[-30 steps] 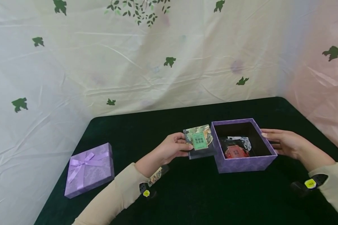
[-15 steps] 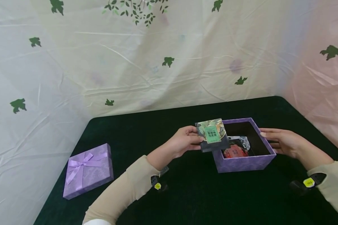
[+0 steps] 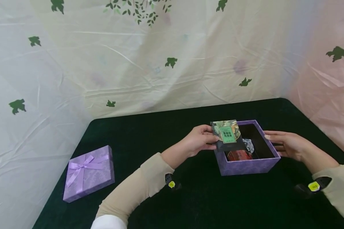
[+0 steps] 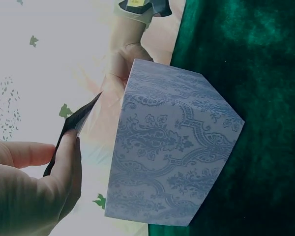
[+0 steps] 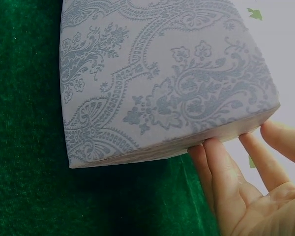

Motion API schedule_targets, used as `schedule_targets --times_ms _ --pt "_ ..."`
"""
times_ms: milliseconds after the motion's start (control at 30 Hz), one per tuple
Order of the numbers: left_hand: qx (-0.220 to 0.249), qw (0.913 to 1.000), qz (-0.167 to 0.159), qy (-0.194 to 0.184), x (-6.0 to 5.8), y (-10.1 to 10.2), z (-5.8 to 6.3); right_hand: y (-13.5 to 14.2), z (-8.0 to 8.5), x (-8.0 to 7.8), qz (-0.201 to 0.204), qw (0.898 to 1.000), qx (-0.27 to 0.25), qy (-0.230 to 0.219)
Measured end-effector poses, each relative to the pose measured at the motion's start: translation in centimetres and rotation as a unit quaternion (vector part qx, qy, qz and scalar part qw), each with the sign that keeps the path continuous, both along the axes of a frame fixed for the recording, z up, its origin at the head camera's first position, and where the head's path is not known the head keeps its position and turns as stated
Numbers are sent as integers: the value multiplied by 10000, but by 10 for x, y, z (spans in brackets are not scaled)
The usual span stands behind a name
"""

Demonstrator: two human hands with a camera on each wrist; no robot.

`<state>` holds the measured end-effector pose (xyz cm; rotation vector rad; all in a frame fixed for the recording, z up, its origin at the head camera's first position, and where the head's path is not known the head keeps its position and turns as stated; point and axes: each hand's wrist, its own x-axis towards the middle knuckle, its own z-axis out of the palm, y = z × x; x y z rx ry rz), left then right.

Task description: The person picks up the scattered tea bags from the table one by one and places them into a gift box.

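Note:
My left hand point(image 3: 200, 140) pinches a flat tea packet point(image 3: 228, 135) by its left edge, thumb on one face and fingers on the other. The packet has a green label and a dark lower band. It is tilted above the left part of a purple box point(image 3: 247, 167), which has no lid on. In the left wrist view the packet point(image 4: 74, 123) appears edge-on, apart from the box wall point(image 4: 167, 147). My right hand point(image 3: 292, 144) rests its fingertips point(image 5: 214, 145) against the box's right side. A red packet point(image 3: 239, 155) and a blue-white packet point(image 3: 248, 145) lie inside, partly hidden.
A purple lid point(image 3: 89, 173) with a ribbon bow lies at the left of the dark green tabletop point(image 3: 206, 203). Pale cloth point(image 3: 132, 63) with green bird shapes hangs behind and at both sides.
My left hand has carried the tea packet rightward, from beside the box to over its left part. The right hand stays at the box's right side, and the box has hardly moved.

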<state>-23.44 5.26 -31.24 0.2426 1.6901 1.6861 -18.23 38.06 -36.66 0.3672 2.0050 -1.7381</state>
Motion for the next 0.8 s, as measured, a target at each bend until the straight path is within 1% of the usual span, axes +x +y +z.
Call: schedule_targets --times_ms 167,400,633,800 --pt "-56 10000 -12 66 0 9 -2 -1 -4 1 -9 10000 4 40" --pt "-137 9999 10 53 -3 24 -1 0 -2 0 -22 10000 -47 -59" --pt "-59 9999 62 74 -6 40 2 0 0 0 -57 9999 -103 -85" --pt "-28 10000 44 63 -6 51 1 1 0 0 -54 9999 -101 -123"
